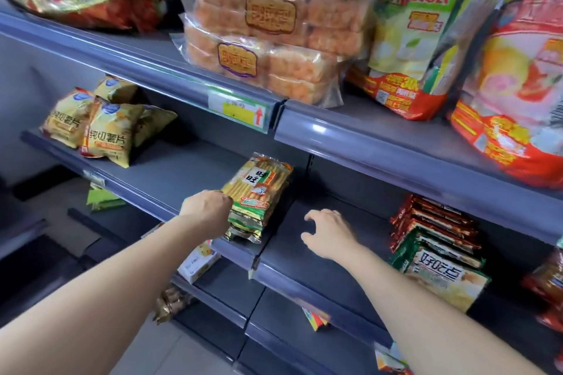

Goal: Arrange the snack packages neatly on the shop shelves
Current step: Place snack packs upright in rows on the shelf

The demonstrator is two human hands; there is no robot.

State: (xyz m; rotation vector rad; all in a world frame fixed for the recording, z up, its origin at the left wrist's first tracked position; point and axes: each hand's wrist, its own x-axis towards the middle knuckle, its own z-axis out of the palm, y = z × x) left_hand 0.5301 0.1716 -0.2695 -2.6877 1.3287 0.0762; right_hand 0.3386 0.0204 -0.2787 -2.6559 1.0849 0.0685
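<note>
The crackers point(256, 198), a light, crinkly stack, likely brittle, lie mid-shelf point(320, 271). Left hand point(207, 208) touches their 9 o'clock edge, grip hidden; right hand point(330, 233) hovers at 3 o'clock, spread, empty. Best held by both long sides.

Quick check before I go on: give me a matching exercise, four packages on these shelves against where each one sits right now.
Things:
1. rice cracker stack
2. yellow chip bags
3. bread bags
4. red and green packet stack

Places:
A. upper shelf, centre
B. middle shelf, far left
C. middle shelf, right end
D. middle shelf, against the left hand

Pairs: 1-D, 2-B, 3-A, 4-C
</note>
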